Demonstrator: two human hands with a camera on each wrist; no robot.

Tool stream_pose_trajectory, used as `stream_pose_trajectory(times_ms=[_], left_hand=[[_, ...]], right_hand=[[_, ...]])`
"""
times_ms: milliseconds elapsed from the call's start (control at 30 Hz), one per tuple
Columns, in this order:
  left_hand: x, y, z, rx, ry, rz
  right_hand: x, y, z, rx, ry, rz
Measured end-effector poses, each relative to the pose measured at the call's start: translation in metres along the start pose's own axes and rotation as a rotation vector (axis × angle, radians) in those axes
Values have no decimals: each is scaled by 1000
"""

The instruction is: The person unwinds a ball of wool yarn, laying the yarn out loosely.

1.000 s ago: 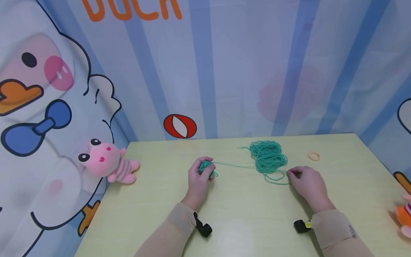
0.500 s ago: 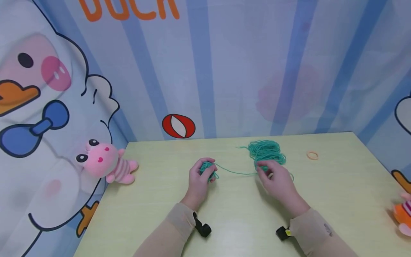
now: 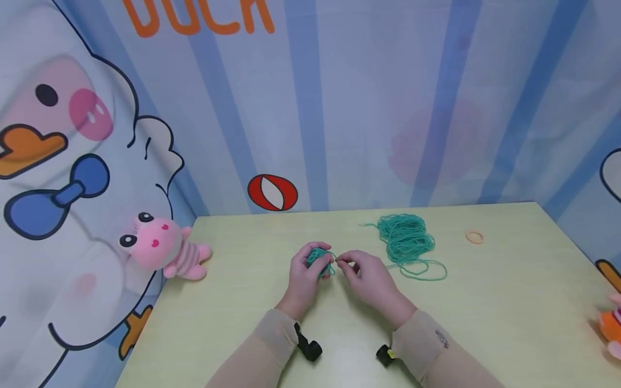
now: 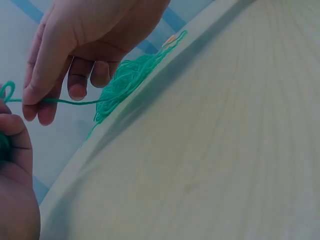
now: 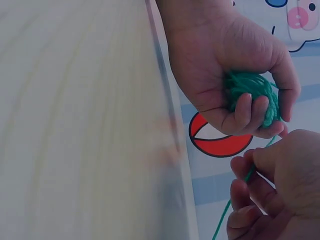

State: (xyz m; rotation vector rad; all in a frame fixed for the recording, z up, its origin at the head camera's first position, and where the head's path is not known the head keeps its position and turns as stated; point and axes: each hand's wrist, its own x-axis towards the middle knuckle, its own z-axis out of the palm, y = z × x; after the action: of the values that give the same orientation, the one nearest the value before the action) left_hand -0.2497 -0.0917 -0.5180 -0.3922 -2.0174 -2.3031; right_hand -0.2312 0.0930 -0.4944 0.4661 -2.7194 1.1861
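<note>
My left hand [image 3: 303,277] grips a small ball of green yarn [image 5: 252,95], its fingers curled round it above the table. Close beside it on the right, my right hand [image 3: 371,280] pinches the yarn strand [image 4: 75,102] between thumb and forefinger. That strand runs from the ball through the right fingertips and on toward a loose skein of the same green yarn [image 3: 405,237], which lies on the table behind and to the right. Some loops trail from the skein's front edge. In the left wrist view most of the ball is hidden or cut off by the frame.
A small orange ring [image 3: 474,237] lies right of the skein on the pale wooden table [image 3: 524,302]. At the left edge is a pink plush toy [image 3: 167,245]; an orange toy [image 3: 610,326] is partly visible at the far right. A printed cloth [image 3: 359,108] hangs behind the table.
My right hand has moved left from beside the skein to right by the left hand, bringing the pinched strand along. The left hand stays nearly in place with the ball.
</note>
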Motion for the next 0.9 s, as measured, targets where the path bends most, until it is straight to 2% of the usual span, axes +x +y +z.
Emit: stream_pose_trajectory(times_ms=[133, 333, 433, 567, 733, 900], left_hand=[[0, 2, 2, -4, 4, -1], [0, 4, 4, -8, 31, -14], [1, 4, 4, -3, 46, -13], [1, 3, 3, 0, 64, 3], [0, 3, 2, 1, 92, 22], [0, 2, 1, -6, 115, 30]], right_hand=[[-3, 0, -6, 14, 64, 14], [-9, 5, -31, 70, 201, -1], [-12, 17, -45, 87, 279, -11], [-17, 36, -62, 87, 360, 18], [-26, 60, -82, 54, 403, 80], [-35, 82, -102, 20, 379, 157]])
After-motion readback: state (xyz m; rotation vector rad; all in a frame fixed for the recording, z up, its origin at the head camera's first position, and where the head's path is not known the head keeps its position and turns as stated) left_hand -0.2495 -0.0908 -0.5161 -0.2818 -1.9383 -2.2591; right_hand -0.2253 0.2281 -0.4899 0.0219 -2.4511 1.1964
